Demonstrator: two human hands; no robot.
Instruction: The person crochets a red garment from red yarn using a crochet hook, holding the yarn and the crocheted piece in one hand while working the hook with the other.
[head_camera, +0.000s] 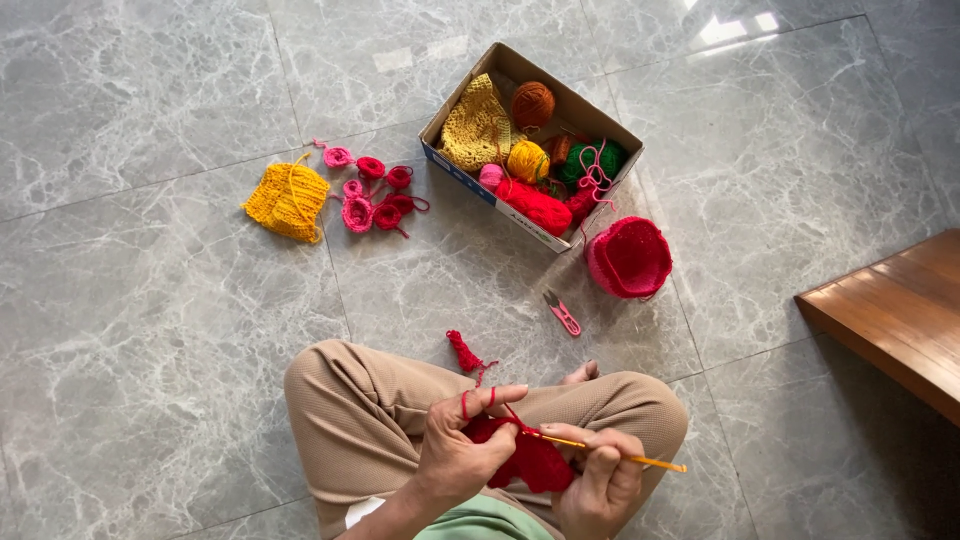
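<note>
On the floor (150, 330), the left hand (462, 440) pinches the red crochet piece (530, 458), yarn looped over its fingers, seemingly for tension; the right hand (605, 478) grips the yellow crochet hook (610, 453) worked into it, over the lap.

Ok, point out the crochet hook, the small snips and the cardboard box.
crochet hook (620, 453), head view, mid shaft.
small snips (563, 313), head view, pink handle.
cardboard box (590, 104), head view, far rim.
</note>
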